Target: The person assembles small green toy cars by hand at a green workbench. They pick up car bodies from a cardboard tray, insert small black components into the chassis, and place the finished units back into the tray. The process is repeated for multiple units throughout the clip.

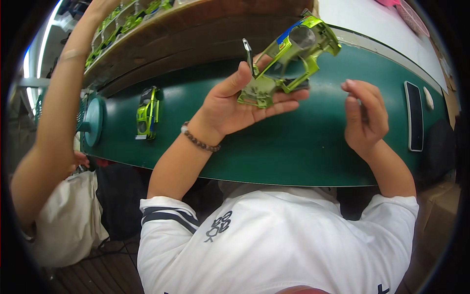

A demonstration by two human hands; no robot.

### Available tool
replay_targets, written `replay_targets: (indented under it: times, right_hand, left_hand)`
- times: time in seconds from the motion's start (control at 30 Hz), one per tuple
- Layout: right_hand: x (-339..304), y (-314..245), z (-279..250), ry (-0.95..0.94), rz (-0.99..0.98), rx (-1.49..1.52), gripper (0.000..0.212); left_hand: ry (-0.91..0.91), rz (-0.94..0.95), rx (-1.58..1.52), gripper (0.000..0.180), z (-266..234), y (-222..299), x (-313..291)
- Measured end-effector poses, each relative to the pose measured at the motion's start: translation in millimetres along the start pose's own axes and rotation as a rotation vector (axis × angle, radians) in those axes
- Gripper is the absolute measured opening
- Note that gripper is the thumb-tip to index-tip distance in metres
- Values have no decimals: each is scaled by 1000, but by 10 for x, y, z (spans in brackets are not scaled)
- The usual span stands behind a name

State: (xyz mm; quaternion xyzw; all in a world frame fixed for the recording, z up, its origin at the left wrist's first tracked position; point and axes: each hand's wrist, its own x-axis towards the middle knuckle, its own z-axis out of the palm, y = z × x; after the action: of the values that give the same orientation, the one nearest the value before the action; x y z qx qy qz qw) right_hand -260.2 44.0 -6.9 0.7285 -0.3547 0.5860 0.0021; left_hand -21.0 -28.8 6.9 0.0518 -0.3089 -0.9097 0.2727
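One co-worker's arm [68,88]: reaches up to the shelf [161,46] beyond the surface's far left corner; a careless pull could tip green parts [132,22] down.
Second car body [142,113]: lies near the surface's left end, between far and near edges; a passing sleeve could scrape its shiny finish.
Left hand [230,98]: palm up, holding a shell from beneath, thumb at its rim; a tilt of the wrist could let the load slide off.
Silver piece [246,49]: stands up beside the thumb, its attachment unclear; thumb pressure could bend or loosen it.
Green shell [310,63]: inside up, above the surface toward its far edge; its thin pillars could crack if squeezed or dropped.
Right hand [367,115]: half-curled, apart from the shell, apparently empty; a hasty grab could knock the shell.
Phone [415,116]: lies along the surface's right edge; an elbow could nudge it off.
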Motion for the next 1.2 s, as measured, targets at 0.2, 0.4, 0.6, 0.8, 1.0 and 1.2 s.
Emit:
replay_targets:
  times: [0.2,0.4,0.6,0.8,1.0,1.2]
  right_hand:
    - [-77,48,-44,-56,225,65,37]
    - [61,54,184,-116,227,408,82]
    - [104,-115,231,-185,455,664,86]
    - [215,-148,219,-243,391,564,83]
    - [329,-184,176,-356,256,312,78]
    - [825,-247,-34,-575,-373,-128,69]
  left_hand:
    - [-67,-88,-254,64,-10,19,23]
    - [102,-122,250,70,67,-63,0]
    - [162,-150,324,64,96,-29,11]
    - [240,-138,296,52,214,-28,40]
    - [242,2,367,49,193,50,4]
    - [106,-123,211,47,152,322,-126]
